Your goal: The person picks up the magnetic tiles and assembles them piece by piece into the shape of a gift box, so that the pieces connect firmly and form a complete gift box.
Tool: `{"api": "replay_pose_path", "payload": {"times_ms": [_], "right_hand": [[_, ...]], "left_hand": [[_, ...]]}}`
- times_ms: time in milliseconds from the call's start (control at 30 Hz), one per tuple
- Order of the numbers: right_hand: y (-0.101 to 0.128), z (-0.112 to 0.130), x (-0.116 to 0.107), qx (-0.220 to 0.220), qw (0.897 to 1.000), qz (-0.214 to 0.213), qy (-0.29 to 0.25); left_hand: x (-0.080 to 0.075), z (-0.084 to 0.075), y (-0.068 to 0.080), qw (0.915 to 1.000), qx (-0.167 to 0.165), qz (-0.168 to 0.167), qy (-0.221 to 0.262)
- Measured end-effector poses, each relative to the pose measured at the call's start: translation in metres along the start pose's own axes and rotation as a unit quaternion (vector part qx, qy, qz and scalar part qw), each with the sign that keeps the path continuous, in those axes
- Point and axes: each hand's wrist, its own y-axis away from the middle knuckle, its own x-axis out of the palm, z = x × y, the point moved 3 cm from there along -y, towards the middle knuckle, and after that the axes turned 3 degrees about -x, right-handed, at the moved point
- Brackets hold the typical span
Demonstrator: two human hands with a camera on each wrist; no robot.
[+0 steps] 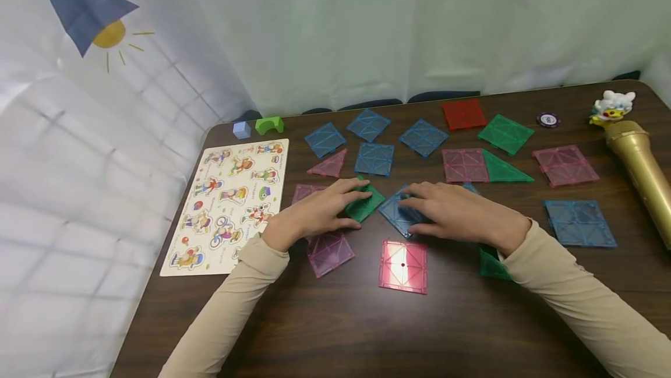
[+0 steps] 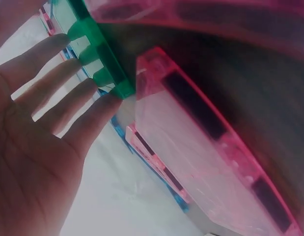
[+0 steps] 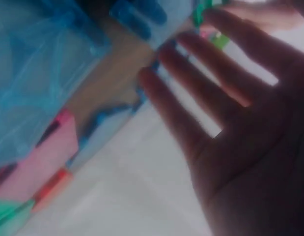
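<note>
two flat hands: left hand (image 1: 314,212) presses green tile (image 1: 364,203), right hand (image 1: 461,215) blue tile (image 1: 398,215).

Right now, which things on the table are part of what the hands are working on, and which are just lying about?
In hand:
left hand on green square magnetic tile
right hand on blue square magnetic tile

Lying about:
gold toy microphone
wooden character puzzle board
green arch block
</note>
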Motion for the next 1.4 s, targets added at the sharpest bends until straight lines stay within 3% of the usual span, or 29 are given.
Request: {"api": "replay_pose_path", "payload": {"times_ms": [233, 633, 833, 1000, 1100, 1233, 1400], "right_hand": [[-0.007, 0.0, 0.01, 0.016, 1.0, 0.008, 0.024], [-0.008, -0.001, 0.012, -0.024, 1.0, -0.017, 0.011], [-0.007, -0.009, 0.008, -0.025, 1.0, -0.006, -0.018], [-0.002, -0.011, 0.01, -0.016, 0.999, 0.006, -0.031], [0.002, -0.001, 0.009, -0.034, 0.999, -0.008, -0.039], [0.01, 0.025, 0.01, -0.091, 0.994, -0.032, -0.044], [0.018, 0.054, 0.02, -0.135, 0.991, -0.009, -0.013]], "left_hand": [[0.002, -0.008, -0.006, 0.9994, -0.015, -0.001, -0.032], [0.008, -0.026, -0.013, 0.9949, -0.067, -0.02, -0.074], [0.01, -0.028, -0.015, 0.992, -0.058, -0.055, -0.098], [0.014, -0.029, -0.016, 0.9946, -0.039, -0.045, -0.085], [0.015, -0.029, -0.017, 0.9957, -0.035, -0.039, -0.077], [0.013, -0.029, -0.016, 0.9959, -0.034, -0.036, -0.076], [0.011, -0.029, -0.016, 0.9959, -0.033, -0.033, -0.077]]}}
